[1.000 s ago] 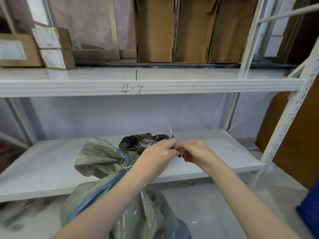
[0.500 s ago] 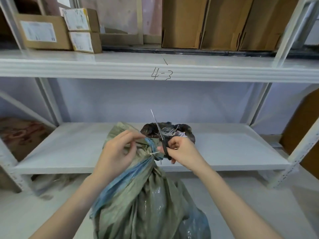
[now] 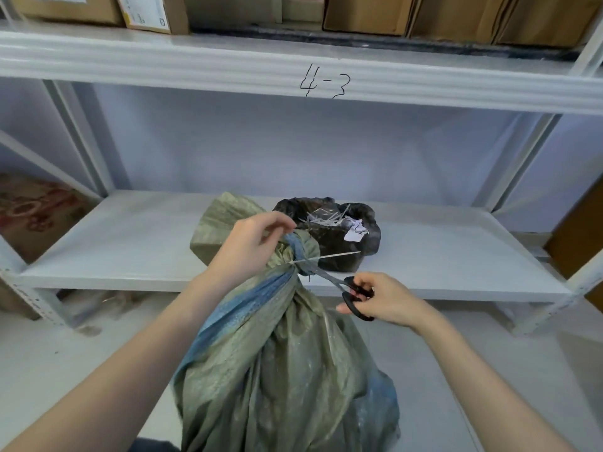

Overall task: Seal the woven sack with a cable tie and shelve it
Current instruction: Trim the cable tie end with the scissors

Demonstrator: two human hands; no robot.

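The sack (image 3: pixel 280 370) stands on the floor in front of the rack, its neck gathered and cinched by the tie (image 3: pixel 329 256), whose free tail sticks out to your right over the lower shelf (image 3: pixel 130 249). That tail looks like what you mean to trim, which explains the grip. Your left hand (image 3: pixel 251 246) pinches the bunched fabric just above the tie, fingers curled on it, holding the neck upright and steady so the tail stays put. Your right hand (image 3: pixel 385 300) has its fingers through the loops of the scissors (image 3: pixel 339 285), clamped on the handles, blades reaching toward the tie's head. Whether the blades are parted, you cannot tell from here. Behind the neck, a black bag (image 3: pixel 336 236) of white scraps sits on the shelf, handy for the offcut. That shelf has bare room left of it for the sack.
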